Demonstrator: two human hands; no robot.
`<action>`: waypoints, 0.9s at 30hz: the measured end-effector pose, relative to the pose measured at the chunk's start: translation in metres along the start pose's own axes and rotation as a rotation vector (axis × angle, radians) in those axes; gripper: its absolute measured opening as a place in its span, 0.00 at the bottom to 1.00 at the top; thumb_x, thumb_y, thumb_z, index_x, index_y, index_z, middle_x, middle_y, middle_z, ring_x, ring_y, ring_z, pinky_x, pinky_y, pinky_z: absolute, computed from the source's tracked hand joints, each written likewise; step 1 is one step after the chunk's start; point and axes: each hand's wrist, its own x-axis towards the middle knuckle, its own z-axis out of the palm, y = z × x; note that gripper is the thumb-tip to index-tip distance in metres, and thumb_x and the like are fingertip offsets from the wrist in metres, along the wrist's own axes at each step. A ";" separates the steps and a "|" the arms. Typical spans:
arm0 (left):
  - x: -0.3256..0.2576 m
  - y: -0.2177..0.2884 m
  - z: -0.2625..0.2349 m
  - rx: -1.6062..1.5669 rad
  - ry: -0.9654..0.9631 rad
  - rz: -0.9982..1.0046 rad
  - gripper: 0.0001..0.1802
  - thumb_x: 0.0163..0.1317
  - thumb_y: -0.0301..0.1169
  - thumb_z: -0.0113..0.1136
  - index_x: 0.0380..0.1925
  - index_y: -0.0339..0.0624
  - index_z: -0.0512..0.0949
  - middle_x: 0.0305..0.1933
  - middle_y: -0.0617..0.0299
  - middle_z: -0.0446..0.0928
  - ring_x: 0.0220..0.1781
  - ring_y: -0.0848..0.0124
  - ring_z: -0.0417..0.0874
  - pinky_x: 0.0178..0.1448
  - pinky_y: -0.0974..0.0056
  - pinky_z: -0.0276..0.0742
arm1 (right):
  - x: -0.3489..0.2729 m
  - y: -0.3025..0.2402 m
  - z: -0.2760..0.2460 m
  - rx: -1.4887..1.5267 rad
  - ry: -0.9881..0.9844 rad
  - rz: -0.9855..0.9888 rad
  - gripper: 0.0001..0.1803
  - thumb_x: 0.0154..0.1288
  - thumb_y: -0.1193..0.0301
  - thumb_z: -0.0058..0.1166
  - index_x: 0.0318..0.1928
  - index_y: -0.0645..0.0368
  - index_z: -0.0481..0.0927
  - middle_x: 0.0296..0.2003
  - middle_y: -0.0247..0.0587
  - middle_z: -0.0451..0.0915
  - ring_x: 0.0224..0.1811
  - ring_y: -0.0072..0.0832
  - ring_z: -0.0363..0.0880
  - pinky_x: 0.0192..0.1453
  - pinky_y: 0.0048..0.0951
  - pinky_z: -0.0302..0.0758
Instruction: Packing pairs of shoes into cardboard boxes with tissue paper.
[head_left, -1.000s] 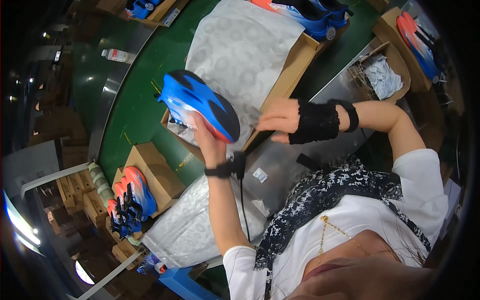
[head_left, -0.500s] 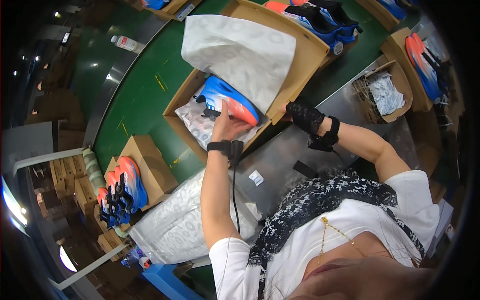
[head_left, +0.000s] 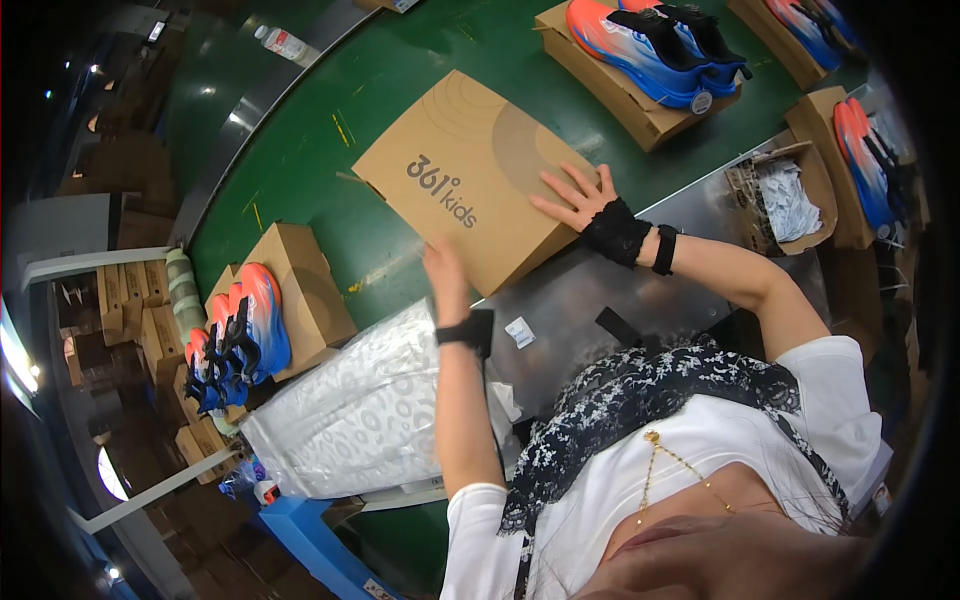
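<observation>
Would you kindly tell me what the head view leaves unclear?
Inside of the closed shoebox: head view, hidden by its lid.
Whether the left hand touches it: head view, blurred.
Print on the bottle: head view, too small.
Shoes in top right corner: head view, cut by upper edge.

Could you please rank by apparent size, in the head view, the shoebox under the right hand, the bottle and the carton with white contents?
1. Shoebox
2. Carton
3. Bottle, perhaps farther from the camera
</observation>
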 end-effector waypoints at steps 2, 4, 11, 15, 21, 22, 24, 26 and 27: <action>0.002 -0.026 0.012 0.271 0.064 0.247 0.30 0.61 0.49 0.39 0.45 0.28 0.66 0.44 0.44 0.70 0.47 0.58 0.71 0.48 0.56 0.63 | -0.003 -0.003 -0.003 -0.009 -0.002 0.004 0.32 0.48 0.76 0.44 0.56 0.35 0.62 0.61 0.38 0.55 0.59 0.42 0.57 0.50 0.58 0.53; -0.007 -0.034 0.020 0.035 0.184 0.305 0.23 0.61 0.41 0.41 0.38 0.27 0.68 0.37 0.44 0.72 0.40 0.59 0.73 0.45 0.59 0.64 | -0.009 -0.001 -0.002 -0.037 0.005 -0.014 0.32 0.48 0.75 0.44 0.56 0.35 0.62 0.60 0.39 0.55 0.59 0.42 0.58 0.50 0.59 0.55; 0.023 -0.021 -0.016 -0.645 -0.191 -0.143 0.27 0.53 0.47 0.51 0.46 0.37 0.66 0.45 0.55 0.70 0.42 0.67 0.74 0.43 0.67 0.70 | 0.022 -0.003 -0.029 0.018 -0.086 -0.062 0.25 0.53 0.69 0.41 0.54 0.37 0.64 0.57 0.40 0.60 0.58 0.43 0.59 0.49 0.65 0.54; 0.000 0.020 -0.011 -0.890 -0.375 -0.253 0.28 0.53 0.45 0.51 0.47 0.36 0.65 0.46 0.55 0.70 0.44 0.66 0.74 0.44 0.66 0.72 | 0.022 -0.012 -0.075 -0.011 -0.002 -0.109 0.25 0.50 0.69 0.41 0.53 0.40 0.66 0.55 0.46 0.62 0.54 0.47 0.61 0.49 0.58 0.58; -0.046 0.025 0.002 -0.463 -0.338 0.057 0.31 0.51 0.40 0.53 0.51 0.31 0.61 0.46 0.55 0.69 0.46 0.68 0.71 0.49 0.68 0.67 | -0.019 0.023 -0.107 0.348 -0.470 -0.137 0.40 0.34 0.52 0.62 0.52 0.50 0.65 0.53 0.50 0.62 0.54 0.45 0.62 0.53 0.50 0.59; -0.059 0.032 0.004 -0.377 -0.348 0.124 0.33 0.50 0.40 0.55 0.53 0.31 0.59 0.47 0.55 0.68 0.47 0.68 0.71 0.50 0.68 0.66 | -0.006 0.036 -0.111 0.339 -0.168 -0.121 0.39 0.36 0.52 0.61 0.51 0.54 0.66 0.52 0.50 0.63 0.53 0.44 0.63 0.53 0.46 0.60; -0.089 0.051 0.010 -0.230 -0.363 0.217 0.39 0.46 0.42 0.58 0.55 0.32 0.57 0.51 0.52 0.65 0.51 0.66 0.68 0.54 0.65 0.63 | 0.033 0.053 -0.137 0.307 0.221 -0.110 0.36 0.42 0.52 0.58 0.50 0.60 0.66 0.51 0.51 0.64 0.52 0.42 0.64 0.52 0.40 0.63; -0.106 0.046 0.014 -0.121 -0.387 0.356 0.44 0.42 0.44 0.62 0.57 0.36 0.56 0.58 0.47 0.56 0.59 0.63 0.60 0.58 0.60 0.59 | 0.071 0.062 -0.157 0.317 0.370 -0.142 0.33 0.48 0.52 0.54 0.50 0.62 0.65 0.49 0.50 0.67 0.50 0.41 0.66 0.51 0.36 0.65; -0.115 0.048 0.020 -0.100 -0.414 0.403 0.45 0.40 0.45 0.62 0.58 0.38 0.55 0.61 0.46 0.53 0.62 0.61 0.57 0.59 0.58 0.57 | 0.082 0.066 -0.162 0.335 0.427 -0.163 0.32 0.51 0.51 0.51 0.50 0.61 0.65 0.48 0.50 0.68 0.50 0.40 0.67 0.50 0.35 0.66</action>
